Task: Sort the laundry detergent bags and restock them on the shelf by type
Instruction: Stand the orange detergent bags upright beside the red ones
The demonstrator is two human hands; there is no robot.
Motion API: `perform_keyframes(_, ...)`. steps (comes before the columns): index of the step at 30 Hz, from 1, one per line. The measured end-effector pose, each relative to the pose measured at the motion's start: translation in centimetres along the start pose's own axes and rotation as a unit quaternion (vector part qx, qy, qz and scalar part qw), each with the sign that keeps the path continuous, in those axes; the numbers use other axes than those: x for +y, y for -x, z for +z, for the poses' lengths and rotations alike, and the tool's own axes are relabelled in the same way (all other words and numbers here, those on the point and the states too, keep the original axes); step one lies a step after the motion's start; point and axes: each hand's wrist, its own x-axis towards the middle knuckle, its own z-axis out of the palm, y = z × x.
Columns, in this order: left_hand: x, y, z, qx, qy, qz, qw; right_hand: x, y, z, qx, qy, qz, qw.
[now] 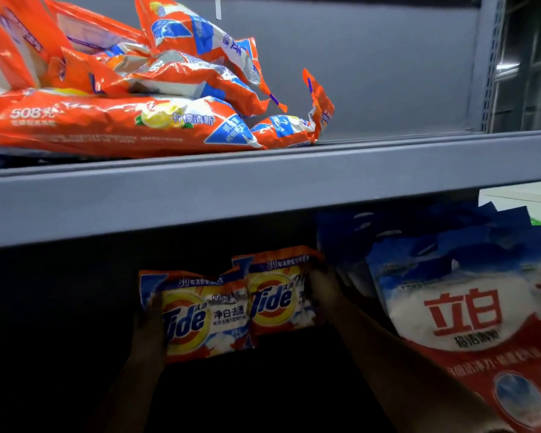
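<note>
Under the grey shelf board, in deep shadow, two orange Tide bags stand side by side. My left hand (149, 331) grips the left edge of the nearer Tide bag (206, 317). My right hand (320, 289) holds the right edge of the farther Tide bag (278, 298). Right of them stands a row of blue, white and red bags (463, 310) with large red characters. On the upper shelf lies a loose heap of orange bags (113, 89) with blue and white labels. Both hands are dark and hard to make out.
The grey shelf board (294, 182) crosses the view in front of my head. The upper shelf's right half (403, 89) is bare up to the perforated upright post (491, 64). The lower shelf left of the Tide bags is black shadow.
</note>
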Motion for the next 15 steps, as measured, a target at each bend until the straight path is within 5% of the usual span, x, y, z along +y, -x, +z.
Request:
perform_keyframes(4,-2.2,1.7,0.3,0.096,-0.166,0.032,0.981,-0.5,3.2,-0.7,0.051,0.236,-0.103,0.965)
perform_keyframes(5,-2.7,2.9,0.5,0.131,-0.250,0.054,0.958,-0.1,4.4,-0.9,0.072,0.326,-0.139,0.932)
perform_keyframes(7,-4.2,4.9,0.7,0.183,-0.458,0.146,0.858,1.4,6.1,-1.5,0.073,0.450,-0.217,0.863)
perform_keyframes(10,-6.0,6.7,1.5,0.047,-0.633,0.316,0.705,3.7,6.9,-1.9,-0.060,0.536,-0.213,0.814)
perform_keyframes(12,-6.7,7.0,2.4,-0.061,-0.664,0.322,0.672,4.9,6.6,-2.1,-0.125,0.552,-0.219,0.795)
perform_keyframes(15,-6.0,6.5,3.5,-0.104,-0.689,0.282,0.660,5.0,5.8,-2.7,-0.162,0.560,-0.211,0.785)
